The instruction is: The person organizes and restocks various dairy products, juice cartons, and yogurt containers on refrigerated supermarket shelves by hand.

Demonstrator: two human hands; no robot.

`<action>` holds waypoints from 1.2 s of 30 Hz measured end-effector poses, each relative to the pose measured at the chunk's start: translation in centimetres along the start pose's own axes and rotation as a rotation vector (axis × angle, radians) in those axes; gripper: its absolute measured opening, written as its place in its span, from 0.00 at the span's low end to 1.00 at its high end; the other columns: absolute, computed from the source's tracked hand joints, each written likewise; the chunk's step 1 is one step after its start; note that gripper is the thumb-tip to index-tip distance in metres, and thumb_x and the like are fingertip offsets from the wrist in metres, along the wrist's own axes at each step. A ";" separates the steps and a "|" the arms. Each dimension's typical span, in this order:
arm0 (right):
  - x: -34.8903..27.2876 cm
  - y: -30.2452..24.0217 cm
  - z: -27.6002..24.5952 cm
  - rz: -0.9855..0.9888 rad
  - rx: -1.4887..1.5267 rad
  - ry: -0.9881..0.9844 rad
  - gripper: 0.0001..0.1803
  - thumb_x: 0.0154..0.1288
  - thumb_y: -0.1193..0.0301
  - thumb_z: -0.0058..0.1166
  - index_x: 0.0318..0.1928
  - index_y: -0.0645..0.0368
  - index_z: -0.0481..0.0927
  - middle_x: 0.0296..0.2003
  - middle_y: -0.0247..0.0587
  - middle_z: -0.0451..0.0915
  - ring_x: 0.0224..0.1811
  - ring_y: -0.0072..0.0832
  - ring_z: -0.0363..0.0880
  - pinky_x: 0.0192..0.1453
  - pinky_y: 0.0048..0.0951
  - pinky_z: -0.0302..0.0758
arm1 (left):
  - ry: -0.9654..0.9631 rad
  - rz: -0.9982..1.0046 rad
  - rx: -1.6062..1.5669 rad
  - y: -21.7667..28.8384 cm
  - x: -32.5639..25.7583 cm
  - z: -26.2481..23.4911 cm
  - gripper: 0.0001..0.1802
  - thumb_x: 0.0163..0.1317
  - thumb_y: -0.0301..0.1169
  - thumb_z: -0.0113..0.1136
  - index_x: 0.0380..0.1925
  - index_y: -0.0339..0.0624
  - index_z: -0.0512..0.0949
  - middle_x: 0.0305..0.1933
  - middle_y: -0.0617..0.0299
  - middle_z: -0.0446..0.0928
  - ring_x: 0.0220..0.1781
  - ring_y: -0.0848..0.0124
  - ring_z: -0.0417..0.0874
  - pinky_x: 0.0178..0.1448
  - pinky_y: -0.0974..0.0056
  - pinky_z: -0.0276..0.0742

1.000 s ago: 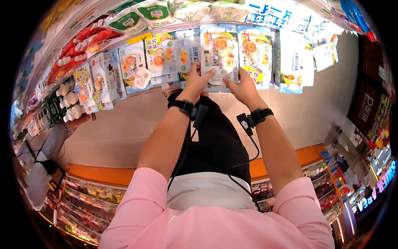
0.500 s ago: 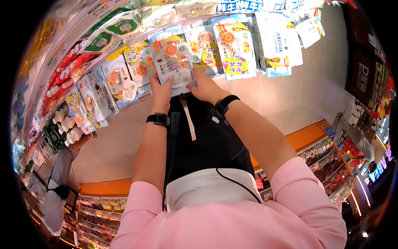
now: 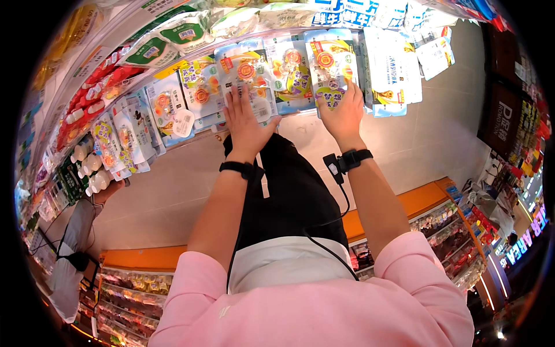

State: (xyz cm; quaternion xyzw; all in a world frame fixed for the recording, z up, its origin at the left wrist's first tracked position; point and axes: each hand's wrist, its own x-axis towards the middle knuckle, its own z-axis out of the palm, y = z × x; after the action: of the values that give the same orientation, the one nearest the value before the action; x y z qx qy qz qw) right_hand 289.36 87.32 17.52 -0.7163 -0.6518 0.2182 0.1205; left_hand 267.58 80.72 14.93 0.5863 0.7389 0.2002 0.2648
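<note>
My left hand [image 3: 250, 126] lies with its fingers stretched flat over the lower front of a blue-and-white printed pouch [image 3: 245, 63] with a round red mark. To the right, my right hand [image 3: 344, 118] has its thumb and fingers about the lower part of a similar pouch [image 3: 330, 53]. Between the two hands stands another pouch [image 3: 292, 72] of the same kind, with a purple-and-yellow patch. More such pouches [image 3: 199, 87] stand in the row left of my left hand. Both wrists wear black straps.
White-and-blue packs [image 3: 390, 72] continue the row on the right. Green-and-white bags [image 3: 185, 33] and red packages [image 3: 95, 95] fill the shelf farther back and left. White bottles [image 3: 92, 165] stand at the left, near another person's grey sleeve [image 3: 78, 231]. Orange-edged shelves [image 3: 141, 260] lie behind me.
My right hand has moved right from the pouch both hands held to one farther along the row. My left hand has let go its grip and flattened over the first pouch.
</note>
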 end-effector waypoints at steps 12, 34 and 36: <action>1.8 1.2 1.0 0.266 -0.308 -0.081 0.71 0.39 0.51 0.77 0.77 0.55 0.42 0.71 0.51 0.52 0.68 0.54 0.56 0.71 0.55 0.54 | -0.128 -0.070 0.140 -0.2 0.5 3.1 0.69 0.51 0.65 0.67 0.79 0.45 0.36 0.83 0.45 0.34 0.84 0.49 0.31 0.80 0.36 0.27; -8.8 3.6 -6.9 0.586 0.921 -0.607 0.49 0.57 0.69 0.63 0.74 0.64 0.49 0.62 0.53 0.65 0.63 0.39 0.72 0.63 0.36 0.75 | -0.194 -0.116 0.070 -0.7 -0.3 0.4 0.65 0.53 0.49 0.71 0.80 0.49 0.36 0.83 0.44 0.33 0.84 0.47 0.33 0.80 0.36 0.30; -9.4 3.3 -7.0 0.571 0.934 -0.609 0.50 0.56 0.70 0.63 0.74 0.64 0.49 0.63 0.53 0.65 0.64 0.38 0.71 0.65 0.36 0.73 | -0.191 -0.109 0.035 -1.0 -0.4 0.1 0.64 0.53 0.47 0.71 0.80 0.49 0.36 0.83 0.44 0.33 0.84 0.47 0.33 0.80 0.36 0.30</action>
State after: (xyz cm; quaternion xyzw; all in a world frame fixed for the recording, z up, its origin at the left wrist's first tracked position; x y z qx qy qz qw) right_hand 295.02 78.39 23.61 -0.6396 -0.2758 0.6979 0.1665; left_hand 266.99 80.09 14.31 0.5665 0.7444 0.1155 0.3342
